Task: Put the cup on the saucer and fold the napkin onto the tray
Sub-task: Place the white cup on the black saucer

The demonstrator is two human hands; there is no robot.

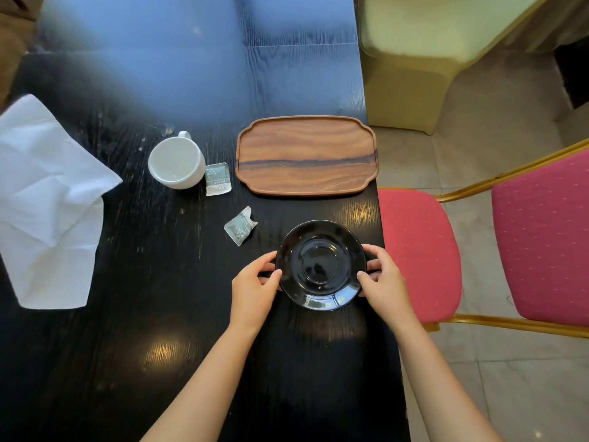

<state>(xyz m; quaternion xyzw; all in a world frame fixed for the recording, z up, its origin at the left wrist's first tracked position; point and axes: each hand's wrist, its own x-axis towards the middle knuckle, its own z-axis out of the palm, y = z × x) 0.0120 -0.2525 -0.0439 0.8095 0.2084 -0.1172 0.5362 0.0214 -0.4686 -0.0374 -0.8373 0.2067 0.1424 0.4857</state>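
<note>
A glossy black saucer (320,265) rests on the dark table near its right edge. My left hand (255,282) grips the saucer's left rim and my right hand (381,277) grips its right rim. An empty white cup (176,162) stands to the upper left, apart from the saucer, its handle pointing away from me. Beyond the saucer lies a bare brown wooden tray (306,155). A crumpled white napkin (47,202) lies unfolded at the table's far left.
Two torn grey sachets lie on the black table (159,314): one sachet (217,178) beside the cup, the other sachet (240,225) near the saucer. A red padded chair (478,250) stands right of the table edge, with a yellow-covered chair (411,59) behind it.
</note>
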